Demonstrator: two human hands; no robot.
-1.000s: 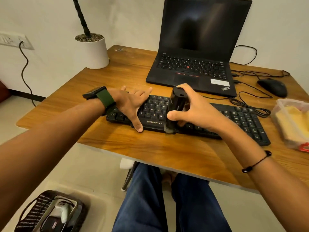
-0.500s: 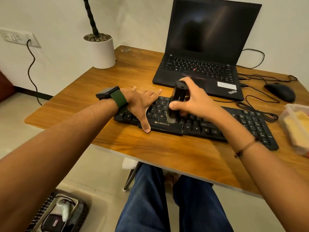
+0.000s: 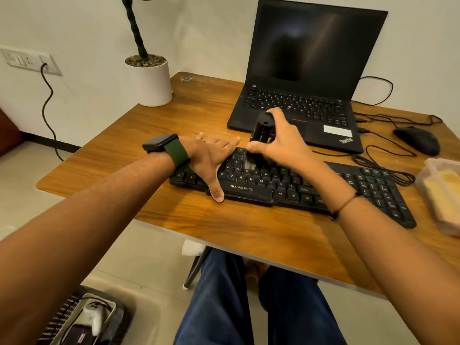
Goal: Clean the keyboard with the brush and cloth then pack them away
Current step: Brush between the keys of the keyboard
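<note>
Keyboard [image 3: 293, 188] near desk edge, brush [image 3: 261, 135] on keys, left hand [image 3: 211, 158] flat

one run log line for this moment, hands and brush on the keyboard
step: brushing | right hand grips brush, bristles on keys | left hand flat, steadies keyboard | cloth: not seen

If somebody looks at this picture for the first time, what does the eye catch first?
First, the right hand gripping a black brush on the middle keys of the black keyboard. The left hand lies flat on its left end, and an open laptop stands behind.
</note>
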